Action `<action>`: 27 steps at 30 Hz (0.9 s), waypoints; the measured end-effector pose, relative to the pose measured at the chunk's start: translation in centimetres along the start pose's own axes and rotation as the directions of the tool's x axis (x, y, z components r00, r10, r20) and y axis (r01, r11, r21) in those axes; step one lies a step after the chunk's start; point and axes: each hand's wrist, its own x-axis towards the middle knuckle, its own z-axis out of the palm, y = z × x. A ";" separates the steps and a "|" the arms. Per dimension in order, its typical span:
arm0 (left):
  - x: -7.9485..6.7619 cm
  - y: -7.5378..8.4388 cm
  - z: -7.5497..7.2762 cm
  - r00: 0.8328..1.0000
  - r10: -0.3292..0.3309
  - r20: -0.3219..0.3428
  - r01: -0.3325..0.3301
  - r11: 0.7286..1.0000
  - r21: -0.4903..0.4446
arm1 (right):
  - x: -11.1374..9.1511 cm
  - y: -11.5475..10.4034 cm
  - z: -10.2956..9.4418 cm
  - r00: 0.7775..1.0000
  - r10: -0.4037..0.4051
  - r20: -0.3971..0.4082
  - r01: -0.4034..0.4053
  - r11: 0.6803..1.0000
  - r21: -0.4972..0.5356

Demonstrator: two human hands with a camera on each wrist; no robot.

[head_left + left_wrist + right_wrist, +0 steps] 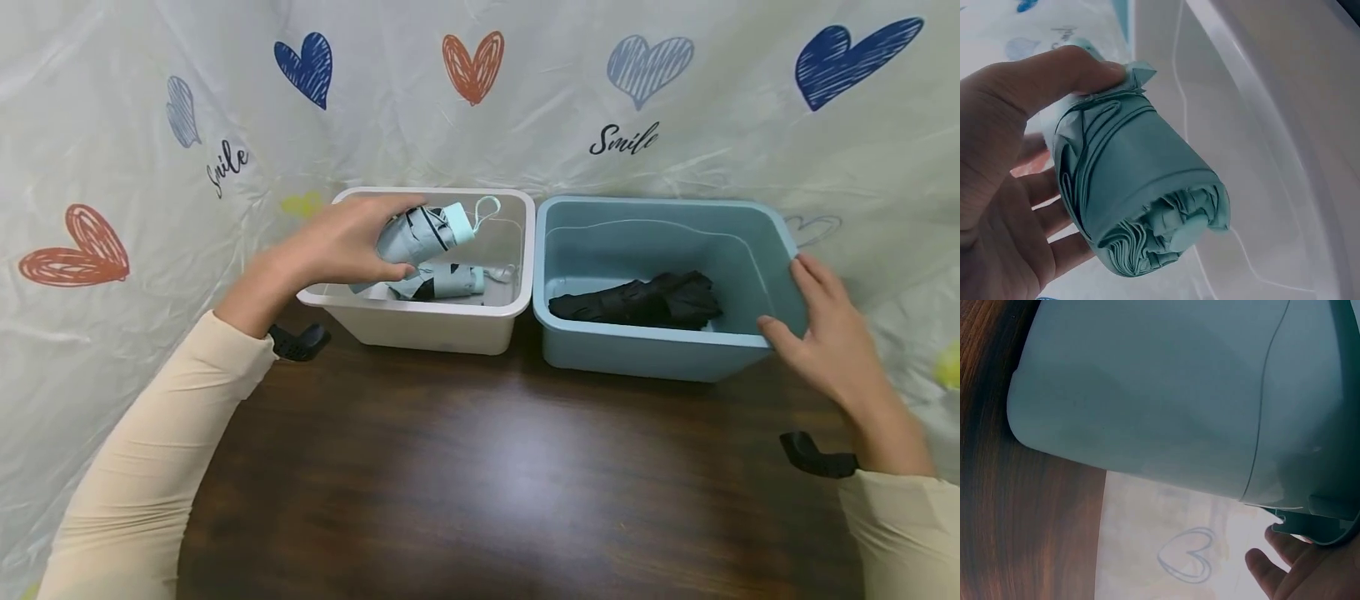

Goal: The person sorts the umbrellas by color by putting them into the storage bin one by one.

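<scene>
My left hand [345, 242] holds a folded light-blue umbrella [422, 237] above the white bin [420, 310], thumb on one side and fingers on the other. In the head view its pale cap and wrist loop point right; the left wrist view shows the pleated fabric end of the umbrella [1141, 162]. Beneath it, a similar light-blue umbrella [446, 282] lies in the white bin. My right hand [840, 342] grips the right rim of the blue bin [630, 350]. Inside that bin lies a black folded umbrella [637, 302].
Both bins stand side by side at the back of a dark wooden table [480, 483]. Behind them hangs a white sheet [555, 75] printed with hearts and "Smile". A black strap piece [300, 342] sits at the left wrist, another black piece [817, 458] at the right.
</scene>
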 end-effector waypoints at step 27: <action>-6.8 -3.4 3.0 0.978 -0.058 -0.200 0.026 0.987 -0.156 | -0.2 -0.4 0.1 1.000 0.020 -0.003 -0.019 1.000 0.013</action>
